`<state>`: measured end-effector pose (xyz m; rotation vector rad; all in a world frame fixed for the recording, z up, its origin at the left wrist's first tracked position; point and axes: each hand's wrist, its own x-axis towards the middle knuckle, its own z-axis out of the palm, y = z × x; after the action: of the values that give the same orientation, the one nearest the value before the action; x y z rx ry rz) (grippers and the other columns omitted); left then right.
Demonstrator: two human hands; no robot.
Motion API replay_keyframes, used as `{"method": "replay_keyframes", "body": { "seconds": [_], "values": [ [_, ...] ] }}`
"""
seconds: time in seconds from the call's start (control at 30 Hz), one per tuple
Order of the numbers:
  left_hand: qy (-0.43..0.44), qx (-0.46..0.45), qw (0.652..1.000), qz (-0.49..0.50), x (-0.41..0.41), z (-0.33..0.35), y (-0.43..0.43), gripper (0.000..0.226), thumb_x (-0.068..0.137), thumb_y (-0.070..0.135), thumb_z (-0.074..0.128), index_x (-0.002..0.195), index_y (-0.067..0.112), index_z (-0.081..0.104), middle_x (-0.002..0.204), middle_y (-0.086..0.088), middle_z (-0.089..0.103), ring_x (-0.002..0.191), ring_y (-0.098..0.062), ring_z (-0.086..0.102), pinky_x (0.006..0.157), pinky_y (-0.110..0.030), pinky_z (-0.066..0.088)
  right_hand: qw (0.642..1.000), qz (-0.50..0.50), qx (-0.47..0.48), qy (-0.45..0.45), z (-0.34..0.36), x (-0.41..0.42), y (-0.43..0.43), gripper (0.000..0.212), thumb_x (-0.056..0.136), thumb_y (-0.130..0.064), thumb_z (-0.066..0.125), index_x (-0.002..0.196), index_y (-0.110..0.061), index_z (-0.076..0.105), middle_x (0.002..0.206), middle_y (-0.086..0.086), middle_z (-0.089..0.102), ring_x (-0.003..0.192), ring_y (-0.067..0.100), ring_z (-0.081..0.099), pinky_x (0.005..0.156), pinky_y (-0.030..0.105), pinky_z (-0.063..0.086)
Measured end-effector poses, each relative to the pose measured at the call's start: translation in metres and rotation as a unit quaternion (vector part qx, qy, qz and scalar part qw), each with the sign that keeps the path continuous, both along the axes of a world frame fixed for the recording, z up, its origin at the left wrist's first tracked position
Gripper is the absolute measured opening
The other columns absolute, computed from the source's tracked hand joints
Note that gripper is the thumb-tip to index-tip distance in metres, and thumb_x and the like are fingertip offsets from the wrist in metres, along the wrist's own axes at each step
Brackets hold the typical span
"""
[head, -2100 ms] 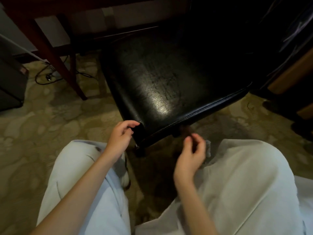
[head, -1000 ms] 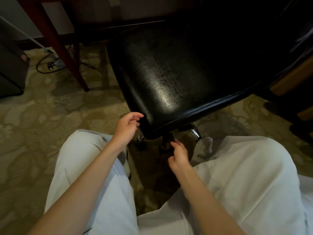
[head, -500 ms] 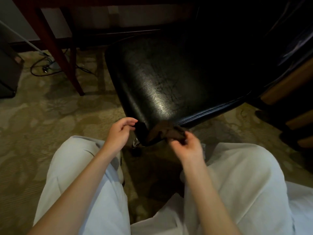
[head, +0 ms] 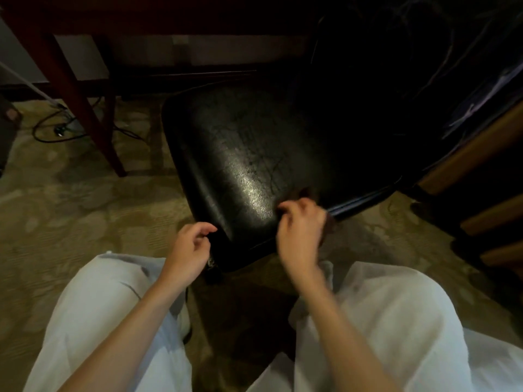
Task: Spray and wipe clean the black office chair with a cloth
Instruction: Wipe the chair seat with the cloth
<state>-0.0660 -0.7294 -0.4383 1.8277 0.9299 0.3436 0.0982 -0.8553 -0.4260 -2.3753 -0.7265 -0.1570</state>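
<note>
The black office chair [head: 254, 165], its padded seat covered in shiny, crazed leather-look material, stands in front of the kneeling person, and everything else is best placed from it. At the seat's near front edge the right hand [head: 301, 233] is bunched round a dark brown cloth [head: 304, 192], a bit of which pokes out beyond the knuckles onto the seat. The hand is blurred, so I cannot make out the exact hold. The left hand [head: 189, 250] sits at the seat's near left corner with its fingers loosely curled. I cannot tell whether it grips the edge or only rests against it.

The cloth looks soft and light, easy to wad in one palm. The seat skin looks smooth and a little slick, likely more so once wet, and the fine cracks suggest gentle pressure. The chair may roll or swivel, so steadying it at that left corner seems sensible.

No spray bottle is in sight. Left of the chair, a reddish-brown wooden desk leg [head: 85, 108] comes down onto the patterned olive carpet [head: 70, 216], with a black cable [head: 56, 134] looped beside it. Right of the chair stands tan wooden furniture [head: 467, 154]. The person's white trousers [head: 113, 321] crowd the near side, and the chair's back is lost in shadow.
</note>
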Motion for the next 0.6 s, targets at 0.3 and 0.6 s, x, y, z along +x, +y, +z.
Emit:
{"method": "replay_keyframes", "body": {
  "seconds": [0.3, 0.6],
  "values": [
    [0.001, 0.047, 0.999, 0.007, -0.006, -0.008, 0.01, 0.045, 0.084, -0.013, 0.048, 0.091, 0.029, 0.063, 0.102, -0.005, 0.064, 0.103, -0.022, 0.059, 0.09, -0.035, 0.044, 0.967, 0.184, 0.132, 0.119, 0.032, -0.052, 0.005, 0.032, 0.078, -0.026, 0.044, 0.101, -0.028, 0.067, 0.106, -0.001, 0.06, 0.107, 0.015, 0.051, 0.097, 0.018, 0.034],
    [-0.013, 0.07, 0.997, 0.026, 0.01, 0.005, -0.005, 0.045, 0.088, -0.006, 0.051, 0.088, 0.039, 0.055, 0.099, -0.006, 0.055, 0.079, -0.015, 0.055, 0.067, -0.012, 0.043, 0.998, -0.008, -0.036, 0.047, 0.055, 0.144, -0.009, 0.034, 0.091, -0.034, 0.052, 0.124, -0.026, 0.055, 0.131, 0.012, 0.046, 0.117, 0.034, 0.044, 0.1, 0.042, 0.037]
  ]
}}
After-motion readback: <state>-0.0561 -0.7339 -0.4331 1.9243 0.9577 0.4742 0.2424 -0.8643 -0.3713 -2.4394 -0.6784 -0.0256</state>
